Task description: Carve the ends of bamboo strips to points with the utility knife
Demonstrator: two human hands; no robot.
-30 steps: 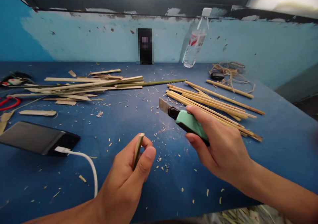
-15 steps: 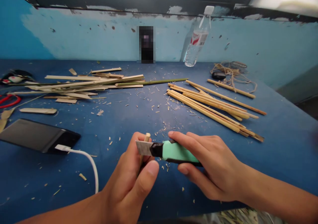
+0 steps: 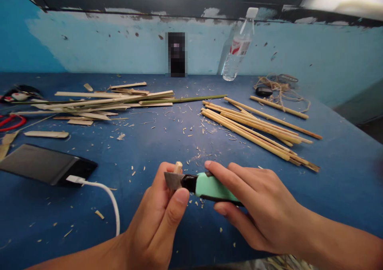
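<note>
My left hand is closed around a thin bamboo stick, whose pale cut end pokes up past the index finger; the rest of the stick is mostly hidden by the hand. In my right hand is a utility knife with a mint-green and black handle. Its blade points left and lies across the stick just below the tip. The left thumb is up against the blade's lower edge, near the knife's black nose.
Bamboo sticks lie at the right, split strips at the back left. A phone with a white cable is at the left, near red scissors handles. A water bottle leans on the wall; twine lies behind the sticks. Shavings dot the table.
The left thumb has moved up to the blade. The blade has tilted slightly, and the right hand sits a little lower. Both hands keep their holds.
</note>
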